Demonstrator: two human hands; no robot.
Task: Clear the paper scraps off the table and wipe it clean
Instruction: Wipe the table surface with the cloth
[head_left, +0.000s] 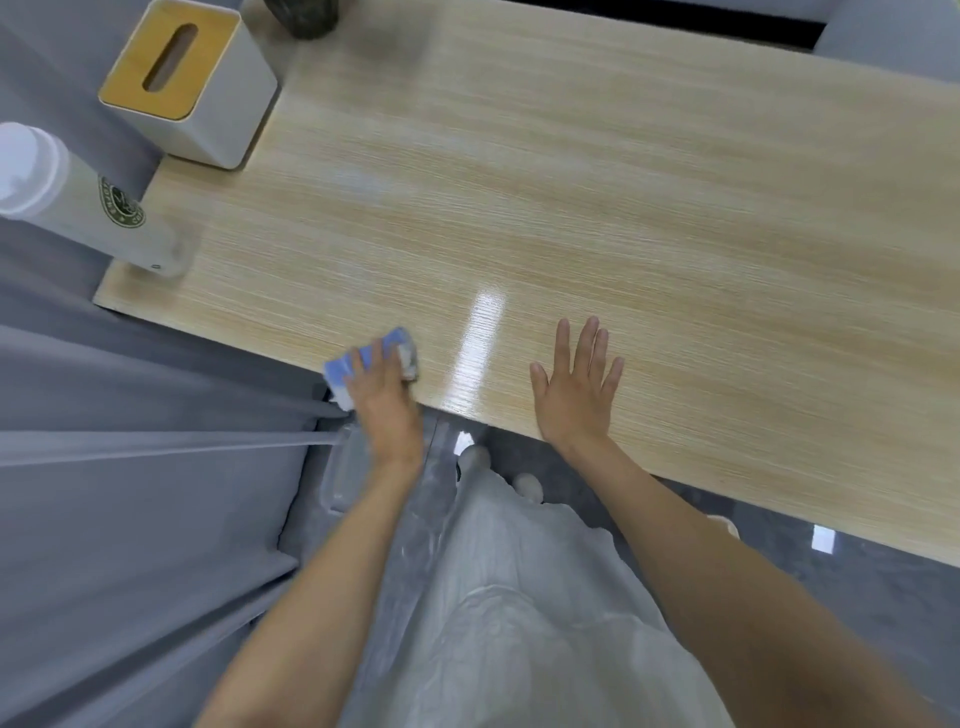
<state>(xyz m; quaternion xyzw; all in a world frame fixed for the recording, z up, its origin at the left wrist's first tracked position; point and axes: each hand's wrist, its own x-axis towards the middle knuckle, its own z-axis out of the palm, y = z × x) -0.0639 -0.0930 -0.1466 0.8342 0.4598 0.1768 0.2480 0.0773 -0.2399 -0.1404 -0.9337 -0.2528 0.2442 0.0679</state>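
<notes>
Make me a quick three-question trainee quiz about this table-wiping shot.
1. True or false: the right hand lies flat on the table, holding nothing.
2. Which hand is on the blue cloth? A) left hand B) right hand C) neither
3. Fill in: the tissue box has a ____ lid.
Key: 1 true; 2 A; 3 yellow.
</notes>
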